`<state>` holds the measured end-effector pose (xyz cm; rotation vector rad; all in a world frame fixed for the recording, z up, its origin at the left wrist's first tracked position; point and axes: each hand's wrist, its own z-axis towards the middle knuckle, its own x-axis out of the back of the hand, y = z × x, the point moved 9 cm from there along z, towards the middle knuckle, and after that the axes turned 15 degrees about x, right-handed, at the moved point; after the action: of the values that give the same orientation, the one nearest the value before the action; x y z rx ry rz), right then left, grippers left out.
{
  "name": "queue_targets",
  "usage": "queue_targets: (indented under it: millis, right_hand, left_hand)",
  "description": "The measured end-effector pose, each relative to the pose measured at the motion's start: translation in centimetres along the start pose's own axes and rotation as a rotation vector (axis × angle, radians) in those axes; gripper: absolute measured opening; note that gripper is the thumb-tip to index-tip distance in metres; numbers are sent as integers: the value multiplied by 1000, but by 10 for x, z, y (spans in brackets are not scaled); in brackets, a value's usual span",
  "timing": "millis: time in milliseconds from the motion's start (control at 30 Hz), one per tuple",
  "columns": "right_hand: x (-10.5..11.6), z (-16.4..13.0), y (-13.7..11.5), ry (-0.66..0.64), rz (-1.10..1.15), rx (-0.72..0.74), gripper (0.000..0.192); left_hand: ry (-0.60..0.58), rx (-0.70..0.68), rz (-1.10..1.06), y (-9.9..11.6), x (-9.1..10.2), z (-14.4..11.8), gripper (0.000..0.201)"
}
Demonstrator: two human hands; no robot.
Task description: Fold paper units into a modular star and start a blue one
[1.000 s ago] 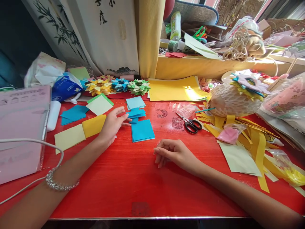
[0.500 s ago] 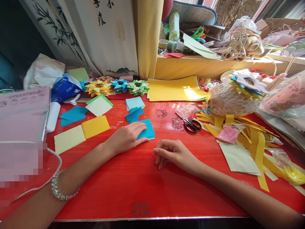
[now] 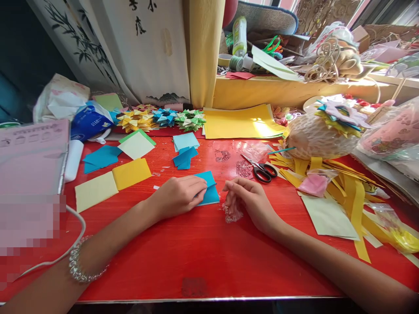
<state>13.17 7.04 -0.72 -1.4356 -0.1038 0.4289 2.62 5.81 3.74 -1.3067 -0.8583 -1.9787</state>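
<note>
— Several bags sit at the right edge: a clear plastic bag point(image 3: 391, 135) with something pink inside, and lower down a smaller clear bag point(image 3: 397, 231) with yellow pieces in it. What about the left?

— A blue tissue pack point(image 3: 87, 122) lies by the curtain point(image 3: 203, 48), with crumpled white wrapping behind it. On the sill, a heap of craft clutter point(image 3: 294, 48); I can't pick out what each item is.

— And the hands?

— The left hand point(image 3: 178, 196) lies flat, palm down, fingers together, pressing on a stack of blue paper squares point(image 3: 209, 192) on the red tabletop point(image 3: 196, 253). The stack sticks out from under the fingertips, near the middle of the tabletop, its top sheet lifted at one corner. A beaded bracelet point(image 3: 77, 266) circles that wrist.

— The right?

— The right hand point(image 3: 248, 200) is just beside the blue stack, loosely curled, fingertips drawn together and pointing down at a scrap of clear crinkled plastic point(image 3: 232, 213). It seems to touch the scrap, though the view is too poor to be certain.

— What surrounds them?

— Black-handled scissors point(image 3: 262, 170) lie just behind the right hand. Further back are more blue squares point(image 3: 185, 158), a pale blue stack point(image 3: 185, 140), yellow sheets point(image 3: 240, 122) and folded paper flowers point(image 3: 163, 117). Yellow strips point(image 3: 347, 187) spread to the right.
</note>
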Motion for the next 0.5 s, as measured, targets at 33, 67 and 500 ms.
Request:
queue_targets:
  millis: [33, 67, 500]
  right_hand:
    - [1, 1, 1, 11, 26, 0, 29]
    - [0, 2, 2, 10, 57, -13, 31]
    - [-10, -1, 5, -36, 109, 9, 21]
  left_hand:
    - [44, 0, 21, 1, 6, -2, 25]
    - [89, -12, 40, 3, 12, -5, 24]
    - [242, -23, -100, 32, 29, -8, 9]
